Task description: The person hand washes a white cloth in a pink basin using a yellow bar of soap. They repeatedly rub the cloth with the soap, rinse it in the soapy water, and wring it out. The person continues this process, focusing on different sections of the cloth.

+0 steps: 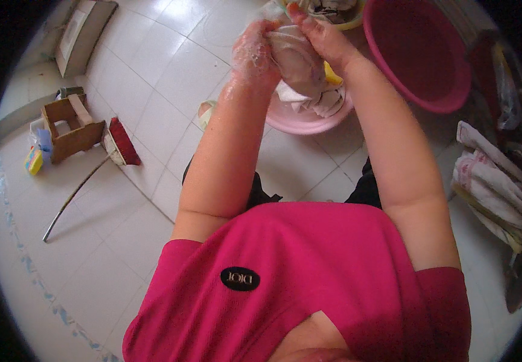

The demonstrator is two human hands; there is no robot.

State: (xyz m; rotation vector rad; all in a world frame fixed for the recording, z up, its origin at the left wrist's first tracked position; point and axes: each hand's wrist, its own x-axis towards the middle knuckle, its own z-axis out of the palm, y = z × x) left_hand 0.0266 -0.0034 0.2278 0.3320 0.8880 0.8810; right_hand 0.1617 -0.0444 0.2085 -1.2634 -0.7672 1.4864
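A wet, off-white cloth (295,56) hangs between my two hands over a pink basin (306,128). My left hand (256,54), coated in white suds, grips the cloth's left side. On the other side my right hand (326,40) holds the upper right part, its fingers pointing up and away. The lower end of the cloth reaches down to more pale wet fabric (329,103) in the basin. Something yellow (332,73), partly hidden by the cloth and my right wrist, shows behind it.
A large dark-pink tub (446,106) stands at the right. Beyond my hands is a yellow-rimmed basin (356,22) with dark and pale cloth. At the left are a broom (122,142), a wooden stool (73,135) and a framed panel (75,36). White towels (487,176) hang at the right.
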